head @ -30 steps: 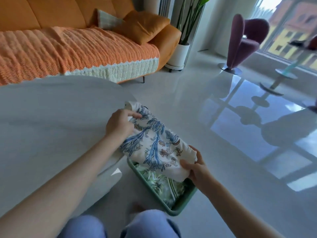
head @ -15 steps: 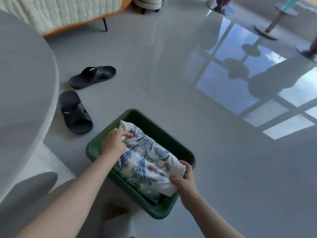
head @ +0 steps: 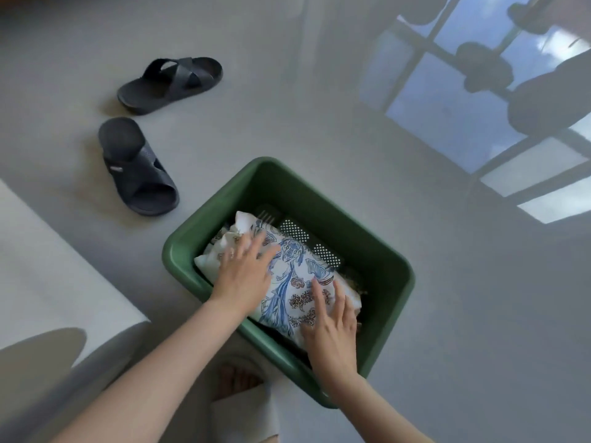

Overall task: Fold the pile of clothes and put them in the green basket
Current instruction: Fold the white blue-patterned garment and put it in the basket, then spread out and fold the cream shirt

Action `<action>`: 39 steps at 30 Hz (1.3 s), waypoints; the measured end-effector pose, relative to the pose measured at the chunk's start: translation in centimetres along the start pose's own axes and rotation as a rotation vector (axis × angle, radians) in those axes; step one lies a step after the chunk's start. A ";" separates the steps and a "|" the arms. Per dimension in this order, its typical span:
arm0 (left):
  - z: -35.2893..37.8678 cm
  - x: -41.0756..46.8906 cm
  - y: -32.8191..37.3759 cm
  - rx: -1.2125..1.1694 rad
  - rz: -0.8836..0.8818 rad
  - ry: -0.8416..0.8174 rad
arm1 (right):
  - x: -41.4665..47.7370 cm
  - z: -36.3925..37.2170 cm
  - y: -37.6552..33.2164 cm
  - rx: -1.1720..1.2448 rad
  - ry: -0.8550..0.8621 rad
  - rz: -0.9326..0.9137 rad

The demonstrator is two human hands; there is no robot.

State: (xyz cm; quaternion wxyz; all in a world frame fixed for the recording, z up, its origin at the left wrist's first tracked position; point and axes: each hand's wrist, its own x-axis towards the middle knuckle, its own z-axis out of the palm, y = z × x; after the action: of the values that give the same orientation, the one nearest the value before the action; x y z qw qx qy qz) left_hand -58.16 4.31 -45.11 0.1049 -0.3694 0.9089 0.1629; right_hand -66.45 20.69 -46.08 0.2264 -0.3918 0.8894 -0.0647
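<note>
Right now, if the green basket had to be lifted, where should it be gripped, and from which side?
Take the basket by its rolled rim at the two short ends, reaching from outside and under the lip. The rim overhangs the walls, and the folded cloth fills much of the inside, so gripping inside would probably crumple it.

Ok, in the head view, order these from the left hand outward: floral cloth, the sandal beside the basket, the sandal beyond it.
1. Floral cloth, under the left hand, in the green basket.
2. Nearer black sandal, on the floor left of the basket.
3. Farther black sandal, on the floor beyond it.
</note>
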 end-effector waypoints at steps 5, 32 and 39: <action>1.6 0.0 -1.6 0.042 -0.007 -0.300 | 0.8 1.3 0.9 -0.029 -0.192 -0.001; -32.3 -22.7 3.3 -0.421 -0.134 0.553 | -10.1 -30.5 -17.9 0.572 -0.099 -0.379; -32.3 -38.7 -9.6 -0.293 -0.565 0.501 | -18.4 -28.8 -29.7 0.364 -0.237 -0.677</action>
State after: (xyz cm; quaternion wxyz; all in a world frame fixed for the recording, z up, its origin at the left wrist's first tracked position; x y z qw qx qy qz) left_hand -26.34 10.46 -5.32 -0.1328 -0.6438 0.7363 0.1603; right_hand -48.87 11.95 -5.28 0.3590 -0.6209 0.6518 -0.2464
